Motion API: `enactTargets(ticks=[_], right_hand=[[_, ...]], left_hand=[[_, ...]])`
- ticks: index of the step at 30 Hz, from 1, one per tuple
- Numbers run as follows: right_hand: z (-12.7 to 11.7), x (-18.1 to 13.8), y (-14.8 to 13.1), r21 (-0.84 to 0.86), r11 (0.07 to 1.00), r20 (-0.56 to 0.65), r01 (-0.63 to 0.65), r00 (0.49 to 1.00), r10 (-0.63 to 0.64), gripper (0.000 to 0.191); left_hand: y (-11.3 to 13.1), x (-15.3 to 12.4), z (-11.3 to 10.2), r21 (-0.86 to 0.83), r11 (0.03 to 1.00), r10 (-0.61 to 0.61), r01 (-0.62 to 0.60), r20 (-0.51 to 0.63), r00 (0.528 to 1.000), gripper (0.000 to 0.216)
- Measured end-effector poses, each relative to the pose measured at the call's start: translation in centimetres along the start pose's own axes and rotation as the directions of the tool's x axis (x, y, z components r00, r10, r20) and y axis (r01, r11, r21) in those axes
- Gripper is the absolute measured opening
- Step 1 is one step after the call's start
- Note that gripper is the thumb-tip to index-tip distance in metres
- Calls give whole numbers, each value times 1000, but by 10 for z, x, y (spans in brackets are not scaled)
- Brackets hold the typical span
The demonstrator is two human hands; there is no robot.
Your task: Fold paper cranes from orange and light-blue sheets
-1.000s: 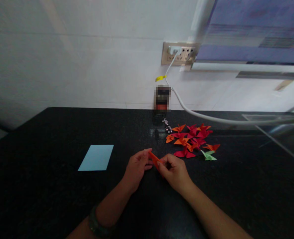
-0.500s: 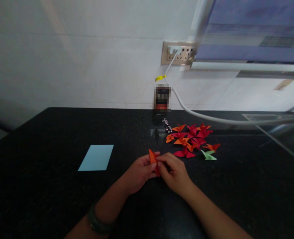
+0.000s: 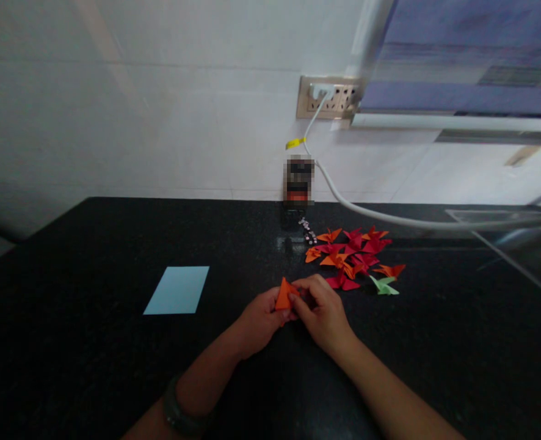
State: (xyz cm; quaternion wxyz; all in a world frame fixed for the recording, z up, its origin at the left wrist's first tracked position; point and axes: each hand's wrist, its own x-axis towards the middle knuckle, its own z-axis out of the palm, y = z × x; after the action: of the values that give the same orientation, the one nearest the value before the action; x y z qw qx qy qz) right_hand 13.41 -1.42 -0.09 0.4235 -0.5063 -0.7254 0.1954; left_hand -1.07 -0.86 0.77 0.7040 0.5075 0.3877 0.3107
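Orange paper (image 3: 283, 296) has been turned since half a second ago: a narrow, nearly edge-on strip was shown then, and a broader triangular face is shown now. It is held above the middle of the counter (image 3: 91, 366), between both hands. Its left and lower side is gripped by the left hand (image 3: 262, 319), whose far fingers are partly hidden behind it; its right side is pinched between thumb and forefinger of the right hand (image 3: 324, 311).

On the wall, a white plug (image 3: 322, 91) is seated in the socket (image 3: 303, 101); its cable (image 3: 380, 214) is cut off at the right edge. Near the wall, a box-like object (image 3: 298, 182) is blurred into blocks, so its contents cannot be told. Folded birds (image 3: 353, 242) are clustered to the right, red and orange, with a green one (image 3: 384, 285) in front; the nearest red wing is partly covered by the right hand. Both forearms are cut off by the bottom edge. To the left, a pale blue sheet (image 3: 176, 291) is laid flat.
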Motion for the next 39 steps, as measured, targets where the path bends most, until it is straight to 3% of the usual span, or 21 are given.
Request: enactTargets(ticks=[6,11,14,17,24,33,39], right_hand=[[-1,1,0,4,999,-21,-51,998,51,8],[0,1,-2,26,999,-26,-40,999,40,10],[1,0,-4,51,998,-20,-47,999,48,10],[1,-2,-6,136,982,11,-133,991,132,11],[3,1,-5,439,786,158,-435,899,409,23],[2,3,-7,542,663,221,-517,849,481,19],[1,4,-10,656,491,314,-573,799,514,13]], left_hand=[[-3,-1,-1,45,999,-10,12,-41,999,23],[-7,2,-1,6,999,52,-52,-54,997,26],[-8,2,-1,84,993,90,-85,-54,994,24],[-6,0,-1,226,965,142,-131,-31,989,28],[-7,-1,-3,446,875,224,-188,-28,974,35],[-14,0,-5,607,766,285,-210,-27,958,38],[-11,0,-5,460,880,212,-120,-154,965,41]])
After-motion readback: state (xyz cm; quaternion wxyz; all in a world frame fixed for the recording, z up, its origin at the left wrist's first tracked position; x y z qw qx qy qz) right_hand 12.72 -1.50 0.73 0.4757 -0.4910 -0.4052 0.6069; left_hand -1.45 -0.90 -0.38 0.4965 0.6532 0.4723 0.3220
